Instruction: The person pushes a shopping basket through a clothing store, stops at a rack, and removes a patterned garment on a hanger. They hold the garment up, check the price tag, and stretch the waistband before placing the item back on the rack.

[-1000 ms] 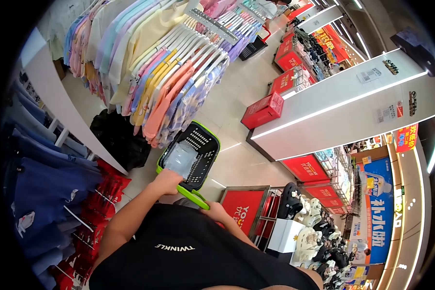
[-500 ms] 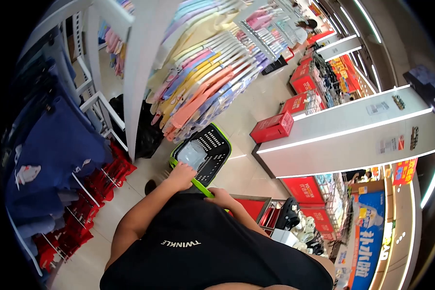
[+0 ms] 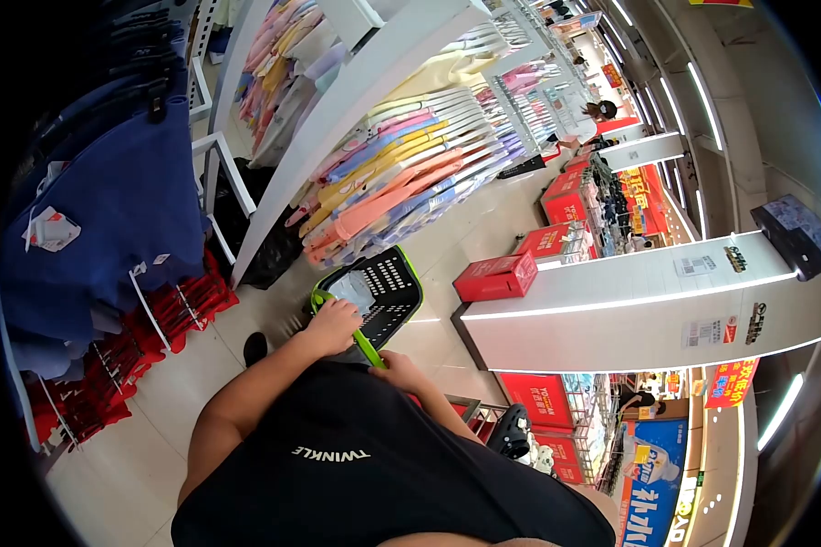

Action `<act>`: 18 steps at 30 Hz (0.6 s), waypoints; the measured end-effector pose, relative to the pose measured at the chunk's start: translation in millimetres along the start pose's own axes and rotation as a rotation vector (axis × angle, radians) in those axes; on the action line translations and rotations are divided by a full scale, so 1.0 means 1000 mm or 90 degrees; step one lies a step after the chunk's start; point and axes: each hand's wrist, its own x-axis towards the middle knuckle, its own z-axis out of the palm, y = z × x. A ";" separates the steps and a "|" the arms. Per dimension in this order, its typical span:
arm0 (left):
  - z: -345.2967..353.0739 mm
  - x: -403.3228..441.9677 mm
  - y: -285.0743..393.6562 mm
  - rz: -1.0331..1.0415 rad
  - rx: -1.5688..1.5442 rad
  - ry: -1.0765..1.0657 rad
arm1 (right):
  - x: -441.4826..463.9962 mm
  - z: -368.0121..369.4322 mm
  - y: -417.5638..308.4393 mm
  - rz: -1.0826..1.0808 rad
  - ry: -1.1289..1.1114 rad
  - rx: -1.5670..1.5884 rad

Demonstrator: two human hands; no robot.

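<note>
A black shopping basket (image 3: 389, 301) with a green rim hangs in front of my body, below a rack of hanging clothes. Inside it lies a clear, pale plastic package (image 3: 352, 291). My left hand (image 3: 334, 326) is wrapped round the basket's green handle (image 3: 367, 348) near its far end. My right hand (image 3: 399, 373) closes on the other end of the same handle, close to my black shirt. Parts of the fingers of both hands are hidden.
Pastel clothes (image 3: 401, 173) hang ahead, beside a white frame (image 3: 292, 155). Blue garments (image 3: 109, 228) and red hangers (image 3: 146, 351) are at left. A black bag (image 3: 269, 255) lies on the floor. A red box (image 3: 495, 276) adjoins a white pillar (image 3: 602, 314). A person (image 3: 582, 129) stands farther off.
The view has shifted along the aisle, bringing the white frame and blue garments closer. The shoe display has slid mostly out of view. Both hands keep hold of the basket handle.
</note>
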 end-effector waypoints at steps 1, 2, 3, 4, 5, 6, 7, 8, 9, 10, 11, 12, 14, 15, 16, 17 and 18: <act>0.001 0.001 0.001 0.000 -0.005 0.014 | 0.002 0.002 0.003 0.005 0.005 0.004; 0.001 0.001 0.001 0.002 -0.010 0.027 | 0.003 0.005 0.006 0.004 0.006 0.008; 0.003 0.002 0.001 0.004 -0.009 0.024 | 0.003 0.006 0.008 0.008 0.008 0.007; 0.005 0.003 0.002 0.006 -0.013 0.017 | 0.002 0.006 0.011 0.013 0.010 0.006; 0.008 0.005 0.002 0.009 -0.016 0.010 | 0.002 0.006 0.014 0.015 0.012 0.009; 0.008 0.006 0.003 0.011 -0.015 0.007 | 0.002 0.006 0.016 0.028 -0.001 0.015; 0.010 0.008 0.005 0.008 -0.018 -0.009 | 0.001 0.006 0.018 0.041 -0.014 0.021; 0.011 0.009 0.006 0.004 -0.021 -0.025 | 0.000 0.007 0.020 0.042 -0.014 0.025; 0.013 0.010 0.006 0.006 -0.020 -0.030 | -0.001 0.010 0.023 0.033 0.010 0.023; 0.017 0.011 0.006 0.012 -0.023 -0.030 | -0.002 0.012 0.027 0.025 0.033 0.022; 0.020 0.012 0.007 0.017 -0.026 -0.031 | -0.003 0.013 0.031 0.027 0.033 0.028; 0.019 0.015 0.009 0.018 -0.026 -0.038 | -0.002 0.013 0.036 0.037 0.037 0.036; 0.016 0.019 0.012 0.021 -0.018 -0.064 | 0.000 0.013 0.045 0.044 0.039 0.054; 0.017 0.020 0.012 0.020 -0.012 -0.074 | 0.002 0.012 0.051 0.049 0.050 0.049; 0.018 0.021 0.012 0.018 -0.007 -0.089 | 0.004 0.011 0.056 0.054 0.061 0.045; 0.019 0.022 0.013 0.015 -0.002 -0.104 | 0.006 0.009 0.062 0.049 0.058 0.056; 0.016 0.023 0.015 0.020 -0.014 -0.103 | 0.008 0.005 0.068 0.057 0.055 0.059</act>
